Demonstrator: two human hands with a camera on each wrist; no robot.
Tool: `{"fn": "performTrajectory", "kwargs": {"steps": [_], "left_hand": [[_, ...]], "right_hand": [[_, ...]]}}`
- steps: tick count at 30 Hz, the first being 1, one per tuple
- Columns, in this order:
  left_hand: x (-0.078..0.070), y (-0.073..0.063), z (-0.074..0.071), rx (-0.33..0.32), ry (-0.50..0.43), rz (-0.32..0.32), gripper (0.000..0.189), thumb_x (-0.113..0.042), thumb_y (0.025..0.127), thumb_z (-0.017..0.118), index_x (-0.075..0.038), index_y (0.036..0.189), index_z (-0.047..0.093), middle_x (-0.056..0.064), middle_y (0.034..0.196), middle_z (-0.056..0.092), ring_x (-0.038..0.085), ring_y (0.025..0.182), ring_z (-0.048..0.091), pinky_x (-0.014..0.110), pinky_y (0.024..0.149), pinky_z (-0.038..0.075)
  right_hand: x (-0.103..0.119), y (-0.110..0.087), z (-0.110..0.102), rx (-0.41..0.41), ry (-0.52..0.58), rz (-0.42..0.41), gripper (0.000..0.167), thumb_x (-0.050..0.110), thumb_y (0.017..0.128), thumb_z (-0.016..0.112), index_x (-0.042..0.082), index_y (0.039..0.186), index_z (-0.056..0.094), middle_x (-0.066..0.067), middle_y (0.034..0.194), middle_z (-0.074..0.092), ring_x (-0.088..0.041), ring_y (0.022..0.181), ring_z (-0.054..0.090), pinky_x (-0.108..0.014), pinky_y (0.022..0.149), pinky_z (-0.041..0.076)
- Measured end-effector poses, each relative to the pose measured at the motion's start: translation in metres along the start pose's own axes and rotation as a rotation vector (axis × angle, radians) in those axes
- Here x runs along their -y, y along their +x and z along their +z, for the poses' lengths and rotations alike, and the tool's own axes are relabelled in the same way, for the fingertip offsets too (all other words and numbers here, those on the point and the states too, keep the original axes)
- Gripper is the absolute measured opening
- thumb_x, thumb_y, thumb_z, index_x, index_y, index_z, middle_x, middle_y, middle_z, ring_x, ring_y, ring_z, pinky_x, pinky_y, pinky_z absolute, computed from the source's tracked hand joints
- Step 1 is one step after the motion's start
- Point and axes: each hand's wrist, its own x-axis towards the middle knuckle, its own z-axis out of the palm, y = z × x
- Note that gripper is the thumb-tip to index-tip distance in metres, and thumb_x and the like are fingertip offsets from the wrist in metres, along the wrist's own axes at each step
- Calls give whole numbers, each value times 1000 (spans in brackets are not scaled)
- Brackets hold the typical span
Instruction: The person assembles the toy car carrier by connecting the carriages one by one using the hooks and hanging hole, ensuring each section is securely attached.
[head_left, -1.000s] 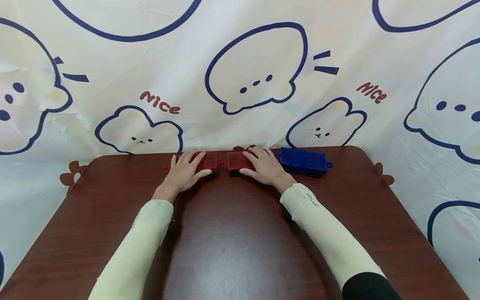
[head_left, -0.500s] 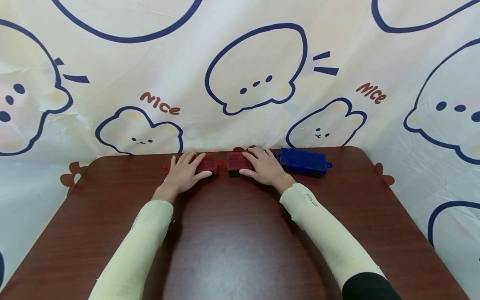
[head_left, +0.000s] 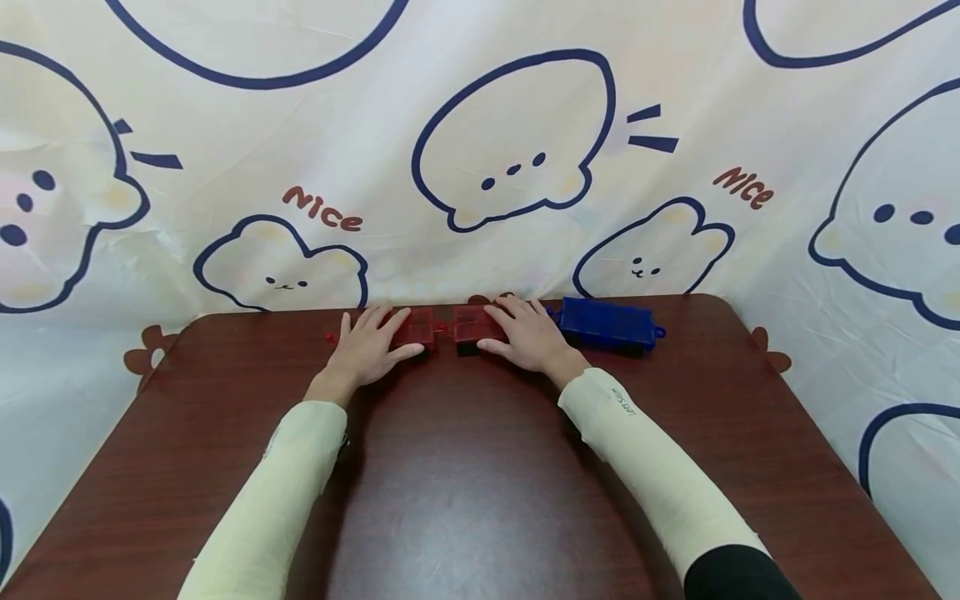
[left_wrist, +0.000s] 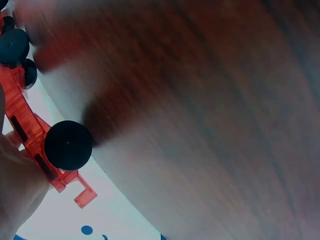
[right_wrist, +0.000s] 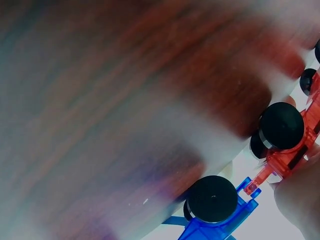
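The left hand (head_left: 366, 346) is closed over the left red wagon (head_left: 418, 327), thumb along the near side and a fingertip showing beyond it in the left wrist view. The right hand (head_left: 532, 336) grips the right red wagon (head_left: 468, 325) in the same way, its thumb pointing to 9 o'clock. How firmly either hand presses cannot be determined.

Both red wagons stand in line along the far edge of the table (head_left: 465, 475), at 12 o'clock in the head view. The left hand hides the 9 o'clock end of the left wagon, except for a small red hook (left_wrist: 86, 196) protruding past it. The right hand covers the 3 o'clock part of the right wagon. A thin red link (head_left: 442, 328) spans the gap between the two; its fastening is too small to make out.

At 3 o'clock of the right hand stands a blue wagon (head_left: 606, 323). In the right wrist view, a red tab (right_wrist: 252, 187) sits at the blue fork (right_wrist: 249, 189); whether it is latched cannot be determined. The frame cuts off the rest of the blue wagon there. Black wheels (left_wrist: 68, 145) show below the wagon bodies.

A printed cloth (head_left: 480, 258) hangs beyond the table at 12 o'clock. Pale sleeves (head_left: 281, 492) cover both forearms.
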Motion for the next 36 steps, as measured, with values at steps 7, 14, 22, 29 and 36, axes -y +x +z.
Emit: {"fn": "performTrajectory", "kwargs": {"steps": [7, 14, 22, 29, 36], "left_hand": [[-2, 1, 1, -1, 13, 0, 82, -63, 98, 51, -13, 160, 31, 20, 163, 25, 40, 151, 16, 70, 115, -2], [-2, 2, 2, 13, 47, -13, 83, -65, 99, 47, -14, 161, 28, 21, 163, 23, 41, 151, 14, 69, 115, -3], [-5, 4, 2, 33, 68, -34, 86, -70, 98, 41, -15, 162, 25, 21, 164, 21, 43, 152, 11, 70, 115, -4], [-6, 3, 2, 30, 75, -41, 87, -71, 98, 41, -15, 162, 25, 21, 165, 20, 42, 152, 8, 71, 115, -4], [-5, 4, 3, 24, 62, -30, 87, -71, 98, 40, -16, 163, 25, 21, 165, 20, 42, 153, 6, 69, 115, -5]], "right_hand": [[0, -2, -3, 2, 0, -7, 79, 69, 98, 45, 19, 159, 36, -9, 162, 33, -29, 150, 26, -55, 122, 13], [1, -2, -1, -4, -6, -10, 79, 68, 98, 46, 18, 159, 36, -9, 162, 33, -29, 150, 25, -55, 122, 12], [2, -1, -1, -3, -6, -6, 78, 67, 99, 44, 18, 159, 36, -10, 162, 32, -29, 151, 24, -55, 122, 11], [3, 0, 0, -16, -15, -13, 78, 67, 99, 44, 18, 159, 36, -10, 162, 33, -29, 151, 25, -56, 121, 13], [3, 1, 0, -19, -17, -15, 78, 68, 99, 43, 19, 159, 36, -10, 162, 33, -29, 150, 24, -56, 121, 14]]}}
